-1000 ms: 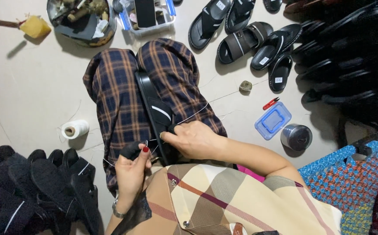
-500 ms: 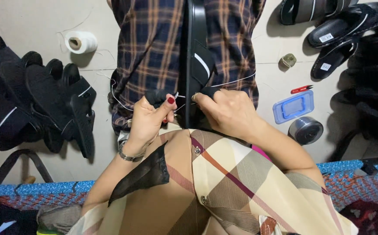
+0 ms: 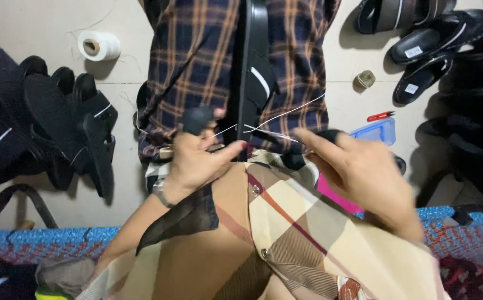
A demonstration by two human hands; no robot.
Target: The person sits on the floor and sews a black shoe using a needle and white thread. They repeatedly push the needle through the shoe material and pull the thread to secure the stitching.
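Pale tiled floor (image 3: pixel 41 194) all round, seen from above, blue woven mat edge (image 3: pixel 58 236) nearest the body.

Left hand (image 3: pixel 197 161): closed, pinching white thread (image 3: pixel 286 115) at the fingertips; dark fingertip cover (image 3: pixel 197 119) on one finger. Right hand (image 3: pixel 358 172): blurred, fingers half-curled, a dark cover on the forefinger too; cannot tell whether pinching the thread or a needle.

Black sandal (image 3: pixel 255 66): just ahead of both grips, lying lengthwise between the plaid-trousered legs (image 3: pixel 191 61), heel end almost at the fingertips. Thread taut from the left pinch across the sandal, off past the right hand.

Progress, judged: mid-stitch on this sandal; seam end hidden by the hands, so share finished not readable.

Counts:
- 1 sandal in hand
- 1 heap of black sandals (image 3: pixel 47 128) left of the left hand, number not separable
- 3 or more sandals (image 3: pixel 436 44) beyond the right hand, rest in shadow
- 1 white thread spool (image 3: pixel 99 45)
- 1 small tan spool (image 3: pixel 366 79)
- 1 blue box (image 3: pixel 377 131)
- 1 red tool (image 3: pixel 380 116)
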